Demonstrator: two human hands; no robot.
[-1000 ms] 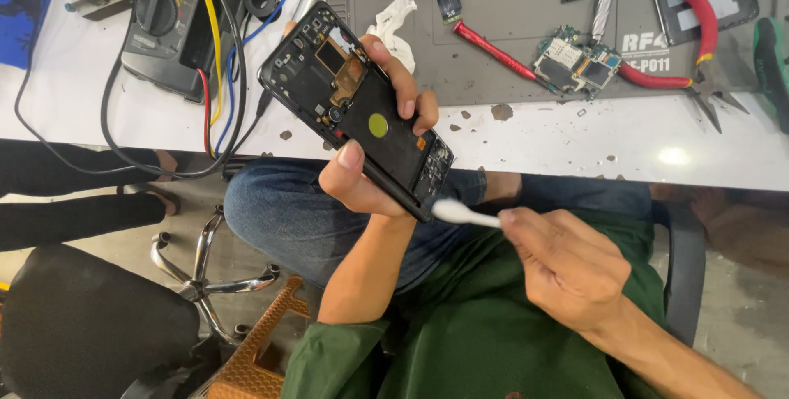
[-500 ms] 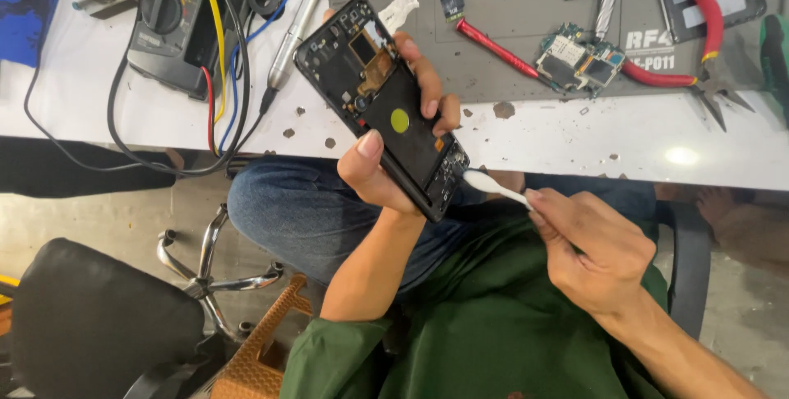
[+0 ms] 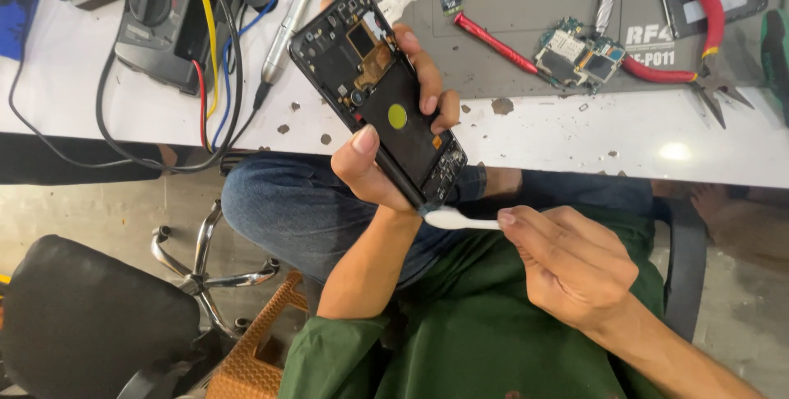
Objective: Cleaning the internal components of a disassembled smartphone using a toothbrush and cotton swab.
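**Swab at the lower edge of an opened phone: what could slip**

Nearest, at lower right of the frame, the right hand (image 3: 571,263) is closed in a pinch on a white swab (image 3: 450,218), whose tip meets the bottom corner of the opened phone (image 3: 378,91). Too hard a press could probably bend the thin stick or shed fibres into the open frame; a sideways slip could drag the tip over the exposed parts near that edge.

Just above, at frame centre, the left hand (image 3: 386,161) is wrapped round the phone, thumb on the near long edge and fingers curled over the far edge. The phone is held tilted in the air, over the lap and in front of the edge of the white surface (image 3: 575,136). Since it is carried by this one grip alone, a push from the swab against a loosened hold could let it drop onto the lap or floor.

Farther off, on the surface, a loose circuit board (image 3: 579,55) and red-handled pliers (image 3: 707,33) lie at upper right, a multimeter (image 3: 156,9) with its leads at upper left. All are well apart from the hands, so little risk is judged there.
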